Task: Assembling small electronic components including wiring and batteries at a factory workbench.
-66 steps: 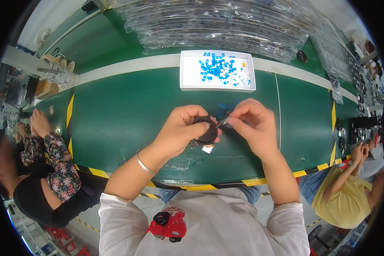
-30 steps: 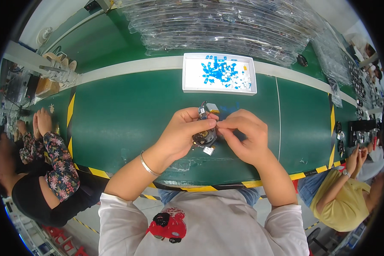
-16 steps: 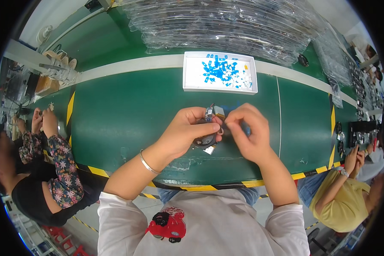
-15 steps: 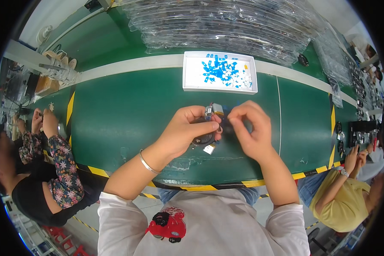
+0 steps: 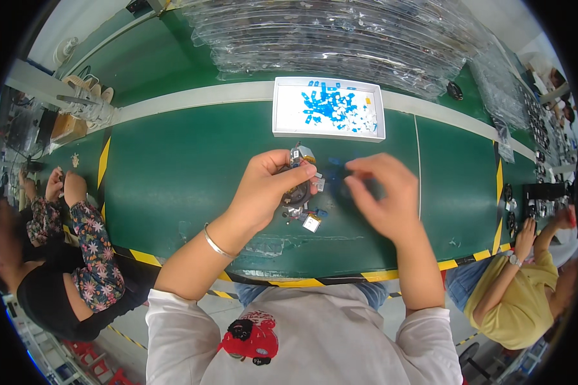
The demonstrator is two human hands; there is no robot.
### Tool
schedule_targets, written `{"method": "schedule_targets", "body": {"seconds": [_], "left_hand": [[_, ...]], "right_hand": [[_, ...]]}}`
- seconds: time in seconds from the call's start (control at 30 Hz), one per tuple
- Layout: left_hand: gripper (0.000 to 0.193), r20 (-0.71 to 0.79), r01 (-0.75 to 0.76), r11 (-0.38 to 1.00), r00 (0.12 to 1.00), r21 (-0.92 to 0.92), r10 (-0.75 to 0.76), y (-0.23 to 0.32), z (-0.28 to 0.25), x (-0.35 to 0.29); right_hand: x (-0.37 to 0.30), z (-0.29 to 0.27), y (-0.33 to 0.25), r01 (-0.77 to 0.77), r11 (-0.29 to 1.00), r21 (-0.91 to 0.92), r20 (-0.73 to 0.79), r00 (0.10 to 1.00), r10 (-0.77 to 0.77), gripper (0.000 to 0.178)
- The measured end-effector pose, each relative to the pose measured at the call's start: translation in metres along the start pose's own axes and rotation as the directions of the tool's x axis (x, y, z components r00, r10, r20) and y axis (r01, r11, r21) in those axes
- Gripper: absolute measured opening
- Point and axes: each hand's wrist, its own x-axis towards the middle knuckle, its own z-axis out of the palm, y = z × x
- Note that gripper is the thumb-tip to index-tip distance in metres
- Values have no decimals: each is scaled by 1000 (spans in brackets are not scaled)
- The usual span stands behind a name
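Observation:
A round black electronic assembly (image 5: 296, 194) is gripped in my left hand (image 5: 260, 186), the thumb laid across its face. A silver, box-shaped part with a yellowish edge (image 5: 306, 154) sticks out past the fingertips. Just below the hand hangs or lies a small white-and-silver flat piece (image 5: 311, 222); whether it is joined to the assembly I cannot make out. My right hand (image 5: 386, 196) hovers to the right, its thumb and forefinger curled toward each other and smeared by motion. Beside those fingertips is a blurred dark-blue patch (image 5: 334, 168).
A white open box (image 5: 282, 131) with many small blue and white bits stands beyond my hands. Stacked clear plastic trays (image 5: 327, 45) fill the far side of the green bench (image 5: 167, 173). Yellow-black tape edges the bench. People work at both sides.
My left hand has shifted slightly left with the black assembly, now turned to show more of its face. My right hand has drawn a little away to the right, blurring.

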Motion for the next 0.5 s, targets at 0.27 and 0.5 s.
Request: {"method": "schedule_targets", "body": {"seconds": [0.27, 0.5], "left_hand": [[8, 39, 55, 998, 998, -5, -55, 4, 7, -6], [11, 92, 62, 998, 994, -2, -62, 3, 7, -7]], "right_hand": [[-5, 29, -11, 161, 987, 2, -121, 980, -160, 17], [-5, 22, -15, -21, 974, 226, -66, 997, 37, 14]]}}
